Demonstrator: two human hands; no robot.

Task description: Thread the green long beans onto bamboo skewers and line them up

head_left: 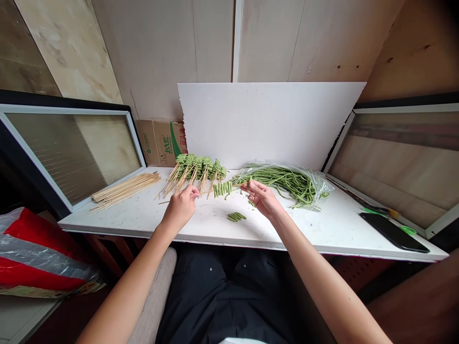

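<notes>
My left hand (182,204) is closed in a pinch on a thin bamboo skewer (215,189) that carries a row of cut green bean pieces (223,189). My right hand (261,196) pinches another short bean piece (250,183) close to the skewer's tip. Both hands hover over the white table (143,217). A few loose cut bean pieces (236,217) lie on the table between my hands.
Finished bean skewers (198,170) are piled at the back. A bundle of bare skewers (124,190) lies left. Long green beans in a clear plastic bag (292,181) lie right. A black phone (393,231) and green-handled scissors (380,210) sit far right. A cardboard box (161,142) stands behind.
</notes>
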